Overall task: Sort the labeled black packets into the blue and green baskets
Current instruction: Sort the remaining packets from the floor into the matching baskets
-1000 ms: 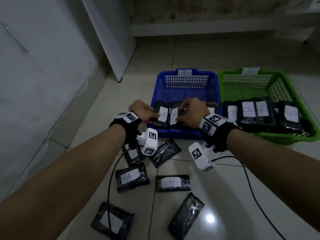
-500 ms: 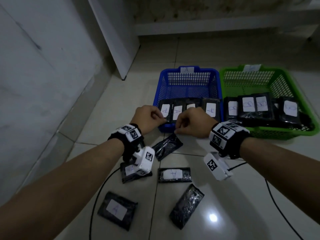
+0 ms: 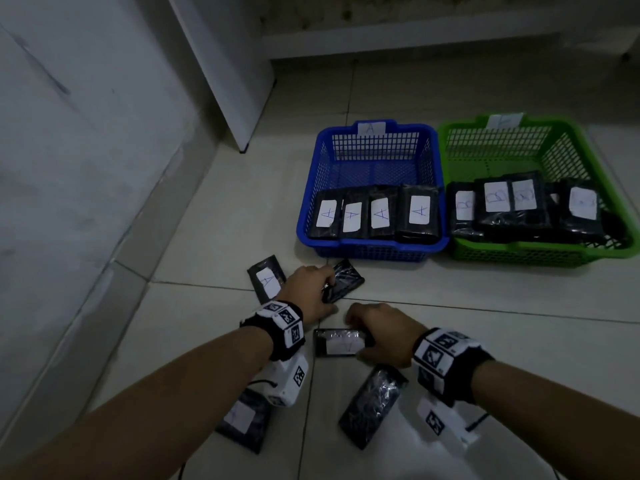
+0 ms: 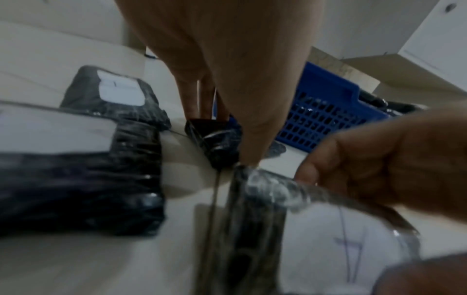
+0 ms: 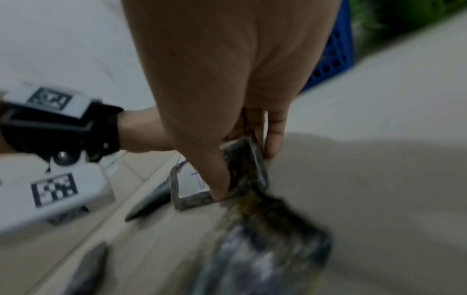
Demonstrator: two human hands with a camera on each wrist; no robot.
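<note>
The blue basket [image 3: 372, 249] holds a row of black packets labelled A along its front wall. Beside it, the green basket [image 3: 519, 252] holds several packets labelled B. On the floor just before the blue basket, my left hand [image 3: 327, 293] grips a face-down black packet [image 3: 346, 280]; in the left wrist view its fingers [image 4: 202, 99] and thumb clasp that packet [image 4: 217, 143]. My right hand [image 3: 360, 336] pinches the right end of a packet labelled A [image 3: 337, 342], thumb on the label side and fingers [image 5: 275, 135] behind the packet [image 5: 245, 165].
Loose packets lie on the tiled floor: one labelled A [image 3: 266, 279] left of my left hand, a face-down one [image 3: 372, 405] below my right hand, a labelled one [image 3: 242, 419] under my left wrist. A wall runs along the left, and a white cabinet [image 3: 225, 64] stands behind.
Both hands have come back from the blue basket's front edge down to the floor. The left has taken hold of the face-down packet, the right of the A packet.
</note>
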